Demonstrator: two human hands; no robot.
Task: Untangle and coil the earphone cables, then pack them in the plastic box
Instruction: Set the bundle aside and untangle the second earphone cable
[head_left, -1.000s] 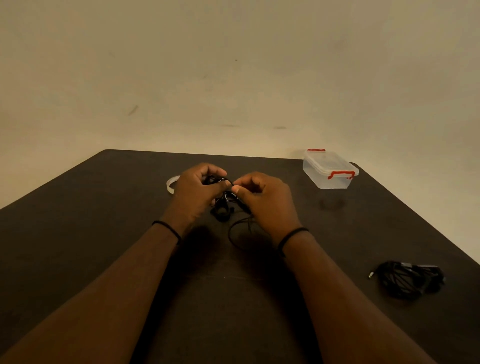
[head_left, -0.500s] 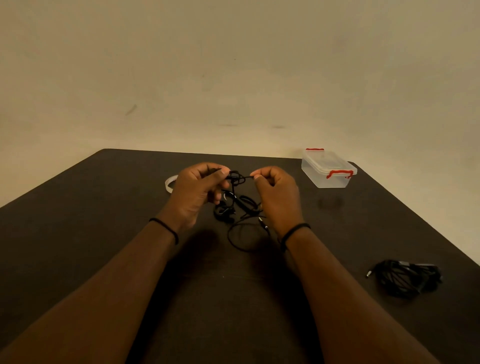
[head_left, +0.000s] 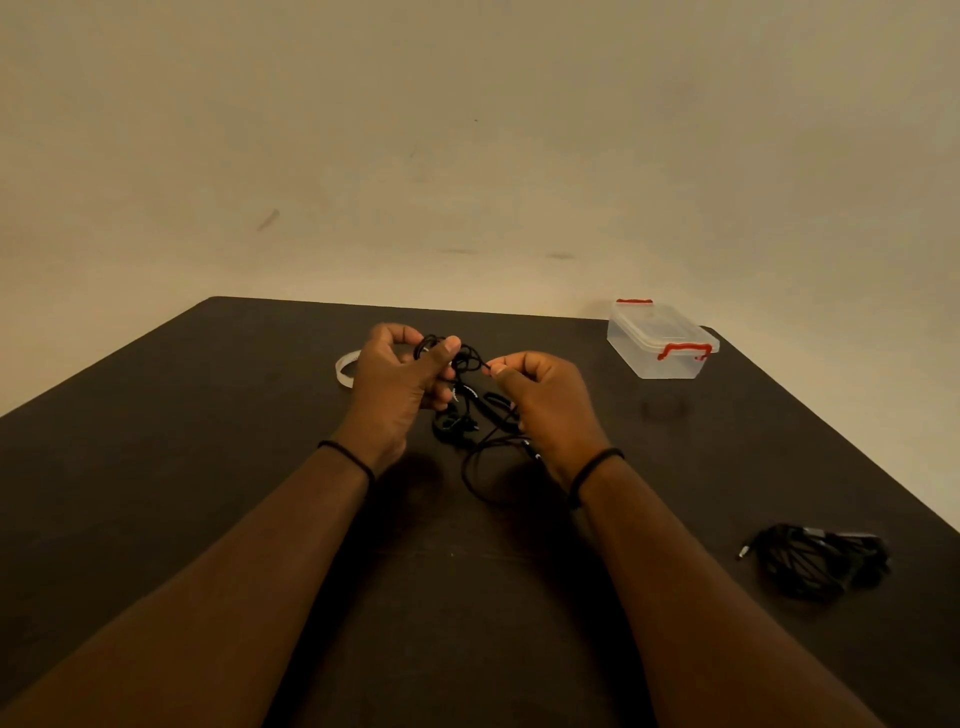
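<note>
head view: both hands work over the middle of the dark table (head_left: 156, 493), toward its far edge. left hand (head_left: 395, 384) has its fingers curled round a knotted clump of black earphone cable (head_left: 467, 400), thumb pressed against the top of the knot. right hand (head_left: 545, 400) pinches a single strand between thumb and forefinger just beside the knot, on its right. below the hands the rest of that cable hangs down to the table, where a loose loop lies between the wrists, touching the surface; what look like the earbuds dangle in the tangle.

a second bundle of black cable (head_left: 815, 564) sits apart near the right edge of the table, bunched rather than neatly coiled as far as can be told, with its plug sticking out to the left. the clear plastic box (head_left: 662, 340) with red clips stands at the far right corner, lid on. a pale ring (head_left: 347, 368), maybe a tape roll, lies just left of the left hand.

judging from this, the work is early: the held cable is not yet untangled, nothing is seen packed, and the box seems unopened. coiling both cables and boxing them remain.
</note>
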